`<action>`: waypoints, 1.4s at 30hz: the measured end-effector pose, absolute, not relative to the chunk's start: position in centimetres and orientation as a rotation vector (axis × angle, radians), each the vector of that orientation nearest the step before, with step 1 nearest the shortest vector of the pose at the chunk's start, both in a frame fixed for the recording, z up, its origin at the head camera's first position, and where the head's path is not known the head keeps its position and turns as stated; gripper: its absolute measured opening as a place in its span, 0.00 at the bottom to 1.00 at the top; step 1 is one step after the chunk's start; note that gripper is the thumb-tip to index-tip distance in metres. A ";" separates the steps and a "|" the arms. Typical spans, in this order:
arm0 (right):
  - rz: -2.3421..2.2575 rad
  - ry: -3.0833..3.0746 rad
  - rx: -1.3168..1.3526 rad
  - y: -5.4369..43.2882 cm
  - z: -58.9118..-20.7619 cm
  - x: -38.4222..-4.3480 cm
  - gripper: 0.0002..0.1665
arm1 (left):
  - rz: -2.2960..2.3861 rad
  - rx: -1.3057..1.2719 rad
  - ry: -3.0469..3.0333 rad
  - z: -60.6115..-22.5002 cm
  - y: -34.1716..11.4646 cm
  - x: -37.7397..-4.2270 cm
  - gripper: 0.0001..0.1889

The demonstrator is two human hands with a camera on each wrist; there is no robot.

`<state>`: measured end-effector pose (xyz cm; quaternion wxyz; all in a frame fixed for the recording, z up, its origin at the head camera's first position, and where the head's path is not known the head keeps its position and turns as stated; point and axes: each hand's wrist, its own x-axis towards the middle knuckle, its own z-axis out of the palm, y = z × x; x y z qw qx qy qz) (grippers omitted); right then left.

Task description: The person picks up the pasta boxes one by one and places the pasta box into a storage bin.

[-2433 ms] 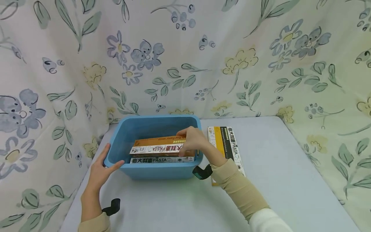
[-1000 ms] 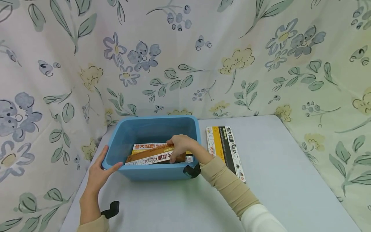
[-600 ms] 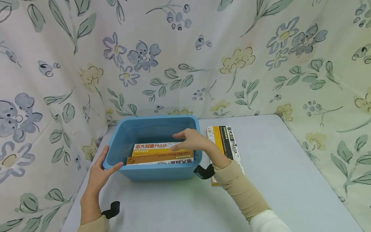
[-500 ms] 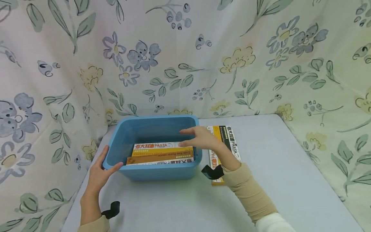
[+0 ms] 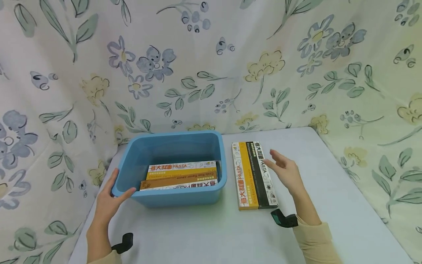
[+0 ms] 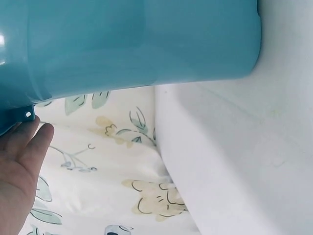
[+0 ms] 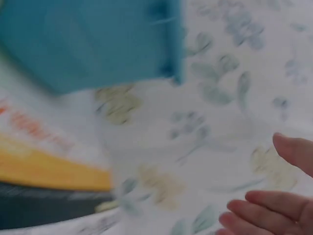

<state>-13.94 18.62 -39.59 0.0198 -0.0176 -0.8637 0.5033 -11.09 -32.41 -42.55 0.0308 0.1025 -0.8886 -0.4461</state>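
My left hand [image 5: 107, 201] touches the front left corner of a blue plastic bin [image 5: 178, 199], its thumb on the front rim and its fingers fairly straight along the left side. In the left wrist view, fingertips [image 6: 45, 131] meet the rim's tab. Inside the bin are pasta boxes: a yellow-and-white box [image 5: 184, 167] and a brown-and-white box [image 5: 178, 180] in front of it. My right hand [image 5: 287, 172] hovers with nothing in it, fingers loosely extended, right of two flat pasta boxes, one yellow [image 5: 245, 176] and one black [image 5: 258, 176]. They lie side by side on the table.
A white-covered table [image 5: 184, 234] bears the bin and boxes. Floral cloth [image 5: 197, 66] hangs behind and along the left and right sides. A black wrist camera [image 5: 285, 219] sits on the right wrist, another wrist camera [image 5: 123, 242] on the left.
My right hand set the brown pasta box down in the bin, let go, and moved right, out past the two boxes on the table. My left hand stays at the bin's corner.
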 end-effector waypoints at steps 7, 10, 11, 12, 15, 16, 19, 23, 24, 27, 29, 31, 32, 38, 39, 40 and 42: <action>1.421 -2.819 -0.446 19.4 -47.5 -12.0 0.51 | -1.371 0.329 -2.748 -42.4 -32.3 -10.9 0.52; 1.419 -2.845 -0.488 18.7 -50.1 -11.1 0.56 | -1.373 0.327 -2.749 -42.4 -32.3 -11.0 0.52; 1.417 -2.845 -0.483 18.4 -50.9 -10.8 0.58 | -1.374 0.326 -2.748 -42.4 -32.4 -11.0 0.52; 1.418 -2.841 -0.482 18.1 -51.5 -10.5 0.60 | -1.374 0.322 -2.747 -42.4 -32.4 -11.0 0.52; 1.414 -2.809 -0.477 17.3 -53.2 -10.0 0.63 | -1.378 0.317 -2.741 -42.4 -32.5 -11.0 0.52; 1.416 -2.793 -0.475 17.1 -53.6 -9.8 0.64 | -1.381 0.315 -2.737 -42.4 -32.5 -10.9 0.52; 1.413 -2.776 -0.476 17.0 -54.2 -9.7 0.65 | -1.399 0.331 -2.734 -42.4 -32.5 -10.9 0.52; 1.399 -2.795 -0.459 17.7 -54.0 -9.8 0.63 | -1.390 0.346 -2.738 -42.3 -32.4 -10.8 0.52; 1.389 -2.798 -0.467 18.1 -53.9 -9.9 0.61 | -1.385 0.341 -2.740 -42.3 -32.4 -10.8 0.52; 1.326 -2.796 -0.488 19.2 -53.8 -10.4 0.55 | -1.382 0.324 -2.741 -42.2 -32.4 -10.8 0.51; 1.284 -2.803 -0.495 19.8 -54.0 -10.8 0.53 | -1.374 0.320 -2.741 -42.3 -32.6 -10.7 0.51; 1.261 -2.819 -0.483 20.1 -54.3 -11.3 0.54 | -1.372 0.335 -2.736 -42.3 -32.8 -10.7 0.51; 1.252 -2.832 -0.477 20.2 -54.4 -11.5 0.55 | -1.368 0.343 -2.734 -42.3 -32.9 -10.6 0.51; 1.249 -2.803 -0.535 20.3 -54.4 -12.0 0.60 | -1.389 0.325 -2.736 -42.4 -32.8 -10.8 0.51; 1.253 -2.787 -0.550 20.3 -54.3 -12.0 0.59 | -1.393 0.320 -2.736 -42.4 -32.7 -10.9 0.51; 1.256 -2.770 -0.562 20.4 -54.2 -12.0 0.58 | -1.397 0.321 -2.735 -42.4 -32.6 -11.0 0.52; 1.278 -2.734 -0.587 20.5 -53.9 -12.0 0.56 | -1.391 0.315 -2.737 -42.4 -32.5 -11.1 0.52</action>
